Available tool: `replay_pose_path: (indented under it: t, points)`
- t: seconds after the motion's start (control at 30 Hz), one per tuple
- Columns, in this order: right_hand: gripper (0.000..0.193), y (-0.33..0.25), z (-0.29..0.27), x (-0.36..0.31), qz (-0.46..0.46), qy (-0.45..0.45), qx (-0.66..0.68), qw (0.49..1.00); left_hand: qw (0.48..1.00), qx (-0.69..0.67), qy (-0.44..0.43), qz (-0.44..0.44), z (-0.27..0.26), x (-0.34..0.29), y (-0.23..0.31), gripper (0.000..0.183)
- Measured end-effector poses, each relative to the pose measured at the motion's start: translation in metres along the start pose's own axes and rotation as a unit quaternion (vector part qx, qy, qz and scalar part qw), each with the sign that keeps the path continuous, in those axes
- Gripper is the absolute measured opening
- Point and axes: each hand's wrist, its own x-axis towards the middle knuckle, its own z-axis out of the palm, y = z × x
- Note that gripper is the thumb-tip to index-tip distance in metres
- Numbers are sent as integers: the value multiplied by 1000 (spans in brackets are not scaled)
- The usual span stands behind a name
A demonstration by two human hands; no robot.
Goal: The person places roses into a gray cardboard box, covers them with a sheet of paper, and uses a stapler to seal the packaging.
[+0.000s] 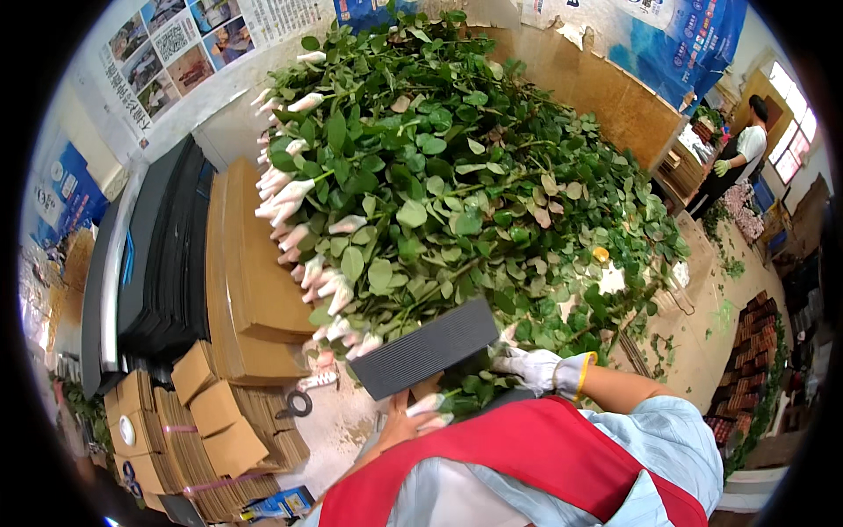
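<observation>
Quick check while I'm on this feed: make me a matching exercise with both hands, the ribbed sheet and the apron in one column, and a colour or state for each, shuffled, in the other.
Column one:
1. Right hand
2. Left hand
3. Ribbed sheet
4. Apron

Column two:
A. Red
B. Dark grey
C. Gloved in white
D. Bare

Right pairs: 1-C, 2-D, 3-B, 4-A
</observation>
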Motion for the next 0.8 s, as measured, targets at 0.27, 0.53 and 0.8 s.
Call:
replay_pose_path:
  t: [0.27, 0.53, 0.8]
  points:
    - [25, -36, -334, 85, -168, 550, -151, 804, 958, -210, -116, -155, -20, 20, 14, 29]
    - [63, 20, -516, 285, 80, 501, -109, 855, 994, 79, -52, -44, -3, 19, -2, 40]
    - [35, -57, -426, 71, -27, 660, -248, 709, 956, -110, -251, -106, -5, 33, -13, 40]
